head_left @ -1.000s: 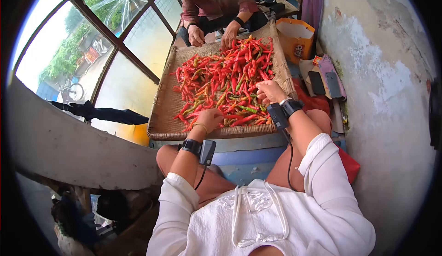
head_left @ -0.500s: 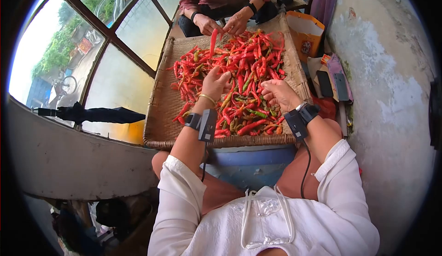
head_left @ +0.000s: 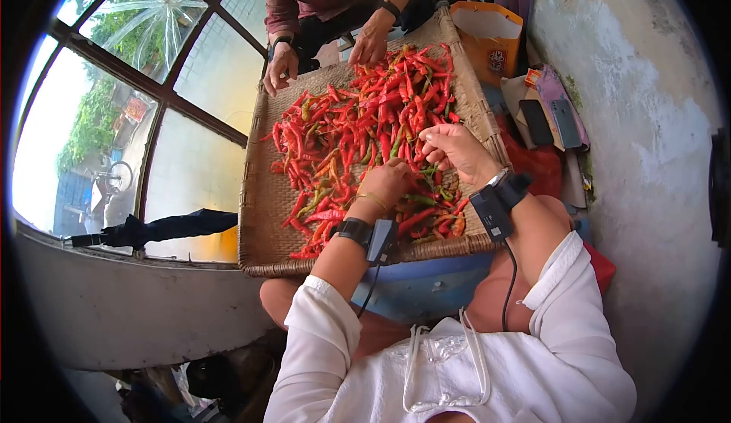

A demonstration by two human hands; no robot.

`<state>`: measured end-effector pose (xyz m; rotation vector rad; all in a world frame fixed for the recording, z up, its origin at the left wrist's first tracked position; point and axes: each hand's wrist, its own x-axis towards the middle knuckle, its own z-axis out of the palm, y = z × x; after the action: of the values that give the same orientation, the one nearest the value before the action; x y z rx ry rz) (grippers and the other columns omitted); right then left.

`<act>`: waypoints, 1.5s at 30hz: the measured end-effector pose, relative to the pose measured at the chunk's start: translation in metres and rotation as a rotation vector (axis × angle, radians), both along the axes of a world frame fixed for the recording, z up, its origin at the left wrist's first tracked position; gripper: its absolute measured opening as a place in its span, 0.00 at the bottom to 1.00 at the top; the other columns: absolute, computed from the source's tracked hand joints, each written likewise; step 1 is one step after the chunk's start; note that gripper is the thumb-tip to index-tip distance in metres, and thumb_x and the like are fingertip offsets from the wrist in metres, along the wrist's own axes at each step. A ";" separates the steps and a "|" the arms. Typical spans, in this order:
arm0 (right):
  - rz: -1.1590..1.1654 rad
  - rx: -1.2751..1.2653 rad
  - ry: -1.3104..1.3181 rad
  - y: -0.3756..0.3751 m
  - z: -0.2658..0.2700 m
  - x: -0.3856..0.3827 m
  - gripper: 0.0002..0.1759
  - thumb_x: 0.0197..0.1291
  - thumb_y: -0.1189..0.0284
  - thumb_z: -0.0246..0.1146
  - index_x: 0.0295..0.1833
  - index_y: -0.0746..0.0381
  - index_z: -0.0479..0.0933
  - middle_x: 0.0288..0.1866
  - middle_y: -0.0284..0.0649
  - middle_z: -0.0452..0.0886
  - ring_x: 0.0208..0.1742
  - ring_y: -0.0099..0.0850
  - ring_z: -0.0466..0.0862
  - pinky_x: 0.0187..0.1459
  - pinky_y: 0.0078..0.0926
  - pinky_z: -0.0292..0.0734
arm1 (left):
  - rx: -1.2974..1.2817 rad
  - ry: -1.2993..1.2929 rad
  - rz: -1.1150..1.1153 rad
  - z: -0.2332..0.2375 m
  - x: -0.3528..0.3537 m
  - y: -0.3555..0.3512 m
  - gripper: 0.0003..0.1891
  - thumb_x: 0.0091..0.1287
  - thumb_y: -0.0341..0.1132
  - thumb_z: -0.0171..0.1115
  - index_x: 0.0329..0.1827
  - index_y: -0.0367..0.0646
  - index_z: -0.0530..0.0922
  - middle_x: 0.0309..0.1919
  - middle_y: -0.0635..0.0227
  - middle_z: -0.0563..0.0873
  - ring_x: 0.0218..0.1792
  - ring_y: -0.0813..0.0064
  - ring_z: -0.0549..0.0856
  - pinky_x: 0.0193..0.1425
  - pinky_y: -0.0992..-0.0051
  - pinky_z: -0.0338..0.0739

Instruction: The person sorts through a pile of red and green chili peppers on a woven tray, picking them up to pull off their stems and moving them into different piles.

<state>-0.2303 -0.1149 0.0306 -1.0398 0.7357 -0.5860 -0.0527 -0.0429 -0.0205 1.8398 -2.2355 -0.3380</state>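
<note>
Red chili peppers, some green or brownish, lie heaped in a shallow woven basket. Low over the near part of the heap is my left hand, back upward. Its fingers are bent together against the chilies, and whatever they grip is hidden. To its right, above the chilies, my right hand is closed, with thumb and index finger pinched. Anything in that pinch is too small to make out. Black straps with small boxes and cables sit on both my wrists.
Across the basket sits another person, one hand at the heap's far edge, the other over the left rim. A folded umbrella lies by the window. Right of the basket are an orange box and two phones.
My left hand has moved right and nearer me, down onto the chilies; my right hand stays almost in place. The other person's hands have parted, one going left. The view has shifted slightly.
</note>
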 end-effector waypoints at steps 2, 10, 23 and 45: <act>-0.031 -0.070 0.102 0.001 -0.004 0.002 0.10 0.58 0.68 0.55 0.42 0.61 0.74 0.28 0.28 0.77 0.25 0.13 0.74 0.22 0.10 0.66 | -0.063 0.139 0.052 0.002 0.005 0.003 0.11 0.54 0.28 0.55 0.40 0.45 0.76 0.33 0.66 0.81 0.35 0.64 0.82 0.37 0.68 0.77; 0.125 -0.287 0.088 0.017 -0.017 0.016 0.11 0.55 0.69 0.60 0.36 0.67 0.76 0.26 0.33 0.78 0.25 0.19 0.76 0.28 0.19 0.71 | 0.283 1.384 0.309 0.023 -0.002 0.014 0.03 0.62 0.28 0.56 0.36 0.44 0.72 0.23 0.72 0.80 0.17 0.85 0.76 0.20 0.86 0.69; 0.040 -0.376 0.349 0.012 -0.009 0.013 0.08 0.53 0.71 0.59 0.27 0.65 0.74 0.19 0.32 0.75 0.18 0.19 0.76 0.20 0.18 0.69 | 0.288 1.125 0.442 0.048 0.047 -0.008 0.03 0.62 0.30 0.57 0.33 0.42 0.73 0.28 0.70 0.82 0.23 0.83 0.81 0.25 0.84 0.76; -0.042 -0.134 0.149 0.013 -0.008 0.011 0.09 0.58 0.68 0.56 0.40 0.62 0.71 0.26 0.30 0.74 0.21 0.15 0.73 0.18 0.12 0.65 | 0.683 0.876 0.229 0.036 0.020 0.014 0.15 0.67 0.43 0.50 0.40 0.39 0.77 0.22 0.71 0.81 0.18 0.87 0.74 0.20 0.87 0.66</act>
<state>-0.2193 -0.1019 0.0228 -1.2041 0.8597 -0.6052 -0.0328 -0.0286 0.0153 1.6591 -1.3554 -1.6358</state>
